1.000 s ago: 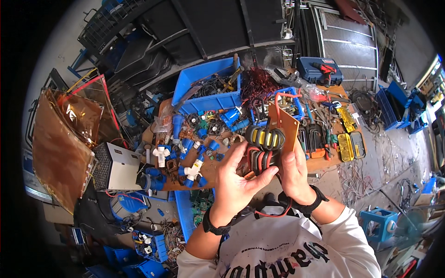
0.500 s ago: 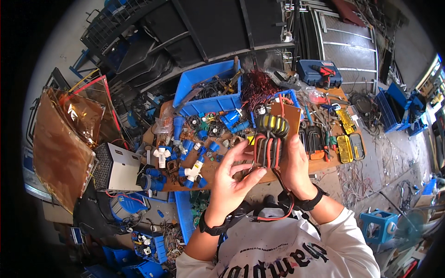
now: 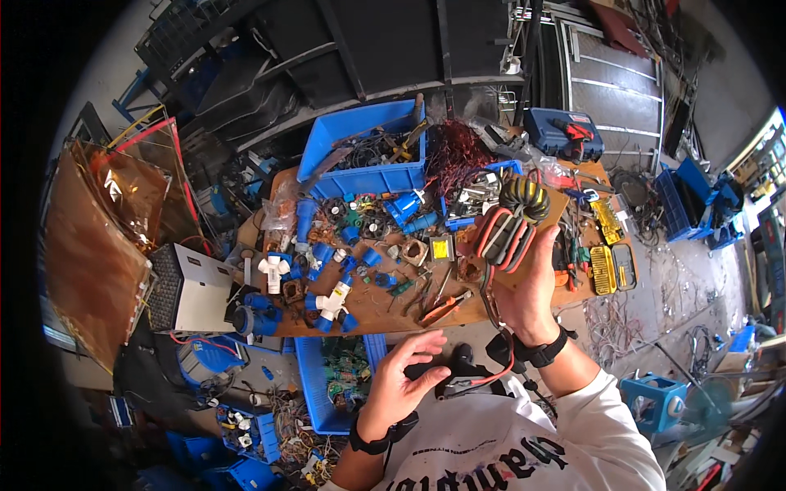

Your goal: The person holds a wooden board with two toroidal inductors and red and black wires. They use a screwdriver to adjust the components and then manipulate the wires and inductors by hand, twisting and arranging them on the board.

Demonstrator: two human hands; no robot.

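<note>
My right hand [image 3: 528,299] holds a brown board with wire-wound coils up over the bench's right half. A black-and-red wound coil [image 3: 504,239] sits at the near end, and a black ring-shaped coil with yellow showing [image 3: 524,199] is beyond it. The fingers are partly hidden behind the board; the thumb lies along its right edge. Red and black leads [image 3: 509,344] hang from the board toward my shirt. My left hand [image 3: 405,380] is apart from it, in front of the bench's near edge, empty with fingers spread.
On the wooden bench [image 3: 393,315] lie blue and white plug connectors [image 3: 332,299], orange-handled pliers [image 3: 444,308] and a small yellow-topped transformer [image 3: 441,249]. A blue bin [image 3: 368,177] of cables stands behind. At right are a yellow bit case [image 3: 603,270] and a red drill [image 3: 575,135].
My left hand has let go of the coil board and moved down toward my body. My right hand has shifted the board right and tilted it.
</note>
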